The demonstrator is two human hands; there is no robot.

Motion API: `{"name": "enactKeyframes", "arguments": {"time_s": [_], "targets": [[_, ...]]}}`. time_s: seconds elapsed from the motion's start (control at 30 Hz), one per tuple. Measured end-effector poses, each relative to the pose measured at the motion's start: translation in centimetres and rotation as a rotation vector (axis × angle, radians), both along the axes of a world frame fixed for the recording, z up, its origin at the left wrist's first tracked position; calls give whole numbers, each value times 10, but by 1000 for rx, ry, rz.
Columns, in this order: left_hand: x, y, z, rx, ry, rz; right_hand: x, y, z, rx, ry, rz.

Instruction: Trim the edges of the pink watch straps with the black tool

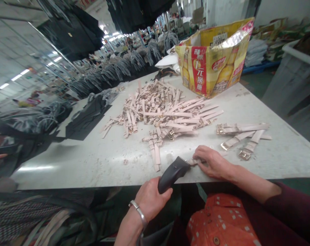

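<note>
Left hand [149, 200] clenched round the black tool [173, 174]; right hand [213, 163] pinching a pale strap [193, 162] near the surface's [106, 165] front edge; we should steady the strap, fingertips clear of the tool's tip.

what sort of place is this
Probably a garment or bag factory: dark pieces hang overhead, grey bundles line the floor behind, and buckled straps lie heaped on the table.

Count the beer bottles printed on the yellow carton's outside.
2 visible: one bottle left of the red panel, another bottle right of it. The carton hides its far sides.
</note>
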State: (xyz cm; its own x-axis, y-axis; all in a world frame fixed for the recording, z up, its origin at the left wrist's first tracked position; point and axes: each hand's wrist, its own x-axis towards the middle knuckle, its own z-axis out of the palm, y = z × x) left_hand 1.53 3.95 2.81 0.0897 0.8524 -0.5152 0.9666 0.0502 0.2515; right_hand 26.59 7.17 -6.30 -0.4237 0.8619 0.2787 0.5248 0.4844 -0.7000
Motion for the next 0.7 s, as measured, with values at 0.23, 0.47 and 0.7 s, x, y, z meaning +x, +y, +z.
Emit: {"name": "enactKeyframes", "arguments": {"time_s": [0.23, 0.47, 0.7], "targets": [[1, 2, -5, 23, 5, 12, 7, 1, -1, 13, -54, 18], [6, 3, -7, 31, -1, 2, 8, -2, 1, 6, -55, -11], [9, 7, -9, 60, -1, 26, 7, -2, -2, -6, -50, -78]]}}
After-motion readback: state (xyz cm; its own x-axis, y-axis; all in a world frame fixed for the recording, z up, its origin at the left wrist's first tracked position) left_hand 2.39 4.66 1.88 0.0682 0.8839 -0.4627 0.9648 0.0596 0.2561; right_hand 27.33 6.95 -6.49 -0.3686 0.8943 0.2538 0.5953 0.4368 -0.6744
